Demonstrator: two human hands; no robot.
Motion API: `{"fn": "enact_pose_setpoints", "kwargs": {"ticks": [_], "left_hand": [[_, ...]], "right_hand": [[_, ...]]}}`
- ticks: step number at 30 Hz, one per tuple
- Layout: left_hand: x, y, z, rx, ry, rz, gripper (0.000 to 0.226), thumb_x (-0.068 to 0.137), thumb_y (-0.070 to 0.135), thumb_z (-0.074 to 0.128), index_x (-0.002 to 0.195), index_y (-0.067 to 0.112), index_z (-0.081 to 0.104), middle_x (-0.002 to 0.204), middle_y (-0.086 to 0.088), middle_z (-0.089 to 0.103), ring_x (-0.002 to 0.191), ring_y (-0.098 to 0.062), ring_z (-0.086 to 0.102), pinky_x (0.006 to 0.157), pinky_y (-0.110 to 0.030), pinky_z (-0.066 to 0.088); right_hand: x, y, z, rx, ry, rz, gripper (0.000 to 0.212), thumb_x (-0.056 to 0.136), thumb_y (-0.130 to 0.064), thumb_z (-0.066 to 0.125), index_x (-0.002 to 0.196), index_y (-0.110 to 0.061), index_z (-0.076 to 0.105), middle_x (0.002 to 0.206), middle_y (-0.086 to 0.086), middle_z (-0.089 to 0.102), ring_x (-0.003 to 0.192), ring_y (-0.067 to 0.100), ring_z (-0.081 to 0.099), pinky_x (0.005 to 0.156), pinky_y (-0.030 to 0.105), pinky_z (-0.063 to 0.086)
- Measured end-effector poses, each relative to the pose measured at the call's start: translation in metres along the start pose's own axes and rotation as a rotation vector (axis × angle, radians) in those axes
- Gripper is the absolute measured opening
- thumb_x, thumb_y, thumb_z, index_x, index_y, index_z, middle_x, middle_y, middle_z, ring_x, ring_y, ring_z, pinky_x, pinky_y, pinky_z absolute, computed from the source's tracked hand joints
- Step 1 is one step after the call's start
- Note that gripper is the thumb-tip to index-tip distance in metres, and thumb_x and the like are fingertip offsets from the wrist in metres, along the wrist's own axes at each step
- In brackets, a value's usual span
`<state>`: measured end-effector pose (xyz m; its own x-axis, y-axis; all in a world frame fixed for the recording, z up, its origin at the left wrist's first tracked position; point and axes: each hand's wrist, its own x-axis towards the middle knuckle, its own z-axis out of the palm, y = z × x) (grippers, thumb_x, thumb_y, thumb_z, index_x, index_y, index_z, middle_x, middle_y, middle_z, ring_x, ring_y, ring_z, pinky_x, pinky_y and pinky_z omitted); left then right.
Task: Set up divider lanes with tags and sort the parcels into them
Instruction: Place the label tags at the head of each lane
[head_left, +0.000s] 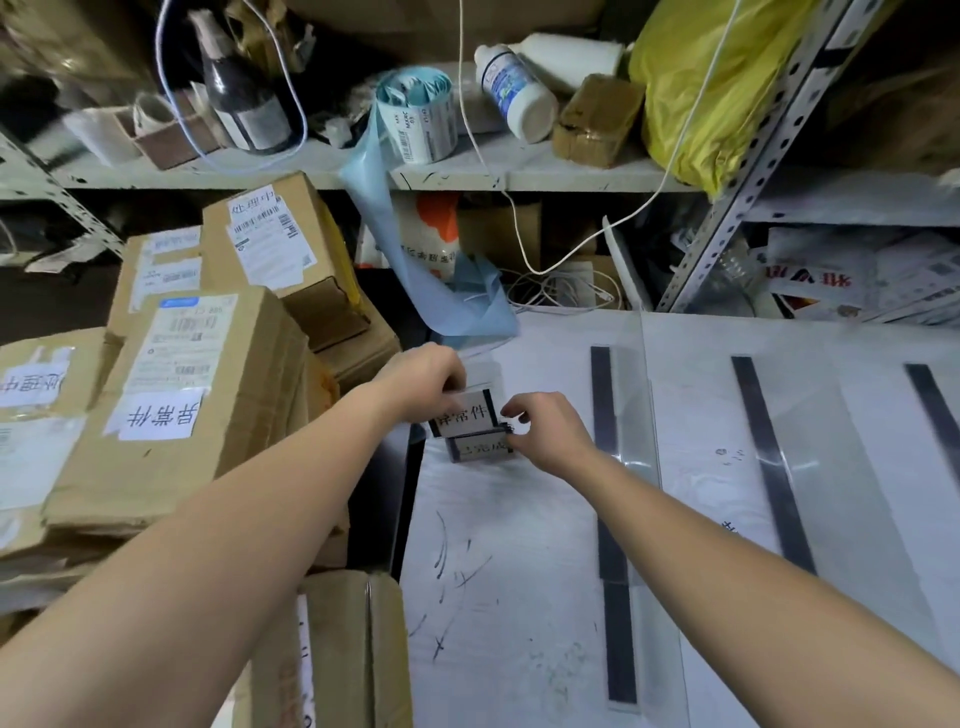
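Both hands meet over a small stack of tags at the left part of the white table (519, 571). My left hand (423, 382) pinches the left edge of the top tag (467, 413), a clear sleeve with black borders and printed characters. My right hand (545, 431) grips its right end with fingertips. A second tag (480, 449) lies just below, partly covered. Three clear dividers with black base strips stand on the table: one near my right hand (610, 519), one further right (774, 467), one at the far right (935, 410). Labelled cardboard parcels (182, 405) are piled at the left.
A metal shelf (467, 174) behind holds a label roll (415, 117), a white bottle (514, 91), a dark bottle, a brown block and a yellow bag (727, 88). Blue backing tape (441, 291) hangs down to the table. White cables dangle. Another box (353, 649) stands at the bottom left.
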<state>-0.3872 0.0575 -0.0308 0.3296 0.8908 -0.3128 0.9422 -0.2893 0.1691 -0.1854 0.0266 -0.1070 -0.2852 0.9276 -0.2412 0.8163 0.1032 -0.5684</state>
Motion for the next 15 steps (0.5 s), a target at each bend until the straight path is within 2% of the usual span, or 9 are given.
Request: {"fn": "enact_pose_setpoints", "kwargs": {"ticks": [4,8,12,15], "left_hand": [[-0.004,-0.015,-0.004,-0.022,-0.009,0.011,0.01,0.084,0.03,0.078,0.088,0.022,0.075,0.085,0.006,0.071,0.081,-0.018,0.066,0.071,-0.04,0.057],[-0.004,-0.023,-0.009,-0.063,-0.001,0.013,0.01,0.083,0.03,0.078,0.091,0.024,0.076,0.086,0.006,0.073,0.08,-0.017,0.066,0.074,-0.043,0.058],[-0.002,-0.026,-0.013,-0.102,0.012,0.011,0.011,0.083,0.03,0.079,0.09,0.024,0.076,0.086,0.005,0.072,0.081,-0.018,0.066,0.075,-0.043,0.058],[-0.001,-0.025,-0.016,-0.096,0.022,0.001,0.012,0.083,0.03,0.08,0.09,0.021,0.076,0.088,0.002,0.073,0.082,-0.02,0.067,0.075,-0.044,0.058]], "right_hand": [[0.004,-0.002,0.004,-0.013,-0.017,0.003,0.039,0.088,-0.023,0.078,0.127,-0.022,0.071,0.129,-0.005,0.068,0.119,0.018,0.06,0.093,0.033,0.05],[0.008,-0.003,0.008,-0.032,-0.023,0.023,0.035,0.091,-0.03,0.075,0.125,-0.028,0.071,0.128,0.0,0.066,0.118,0.021,0.059,0.086,0.033,0.047],[0.008,-0.002,0.009,-0.058,-0.016,0.011,0.032,0.092,-0.031,0.073,0.123,-0.028,0.071,0.125,0.002,0.066,0.116,0.023,0.059,0.088,0.035,0.048],[0.006,-0.002,0.008,-0.034,0.007,-0.023,0.03,0.094,-0.032,0.071,0.123,-0.026,0.072,0.123,-0.003,0.069,0.116,0.02,0.059,0.089,0.035,0.049]]}}
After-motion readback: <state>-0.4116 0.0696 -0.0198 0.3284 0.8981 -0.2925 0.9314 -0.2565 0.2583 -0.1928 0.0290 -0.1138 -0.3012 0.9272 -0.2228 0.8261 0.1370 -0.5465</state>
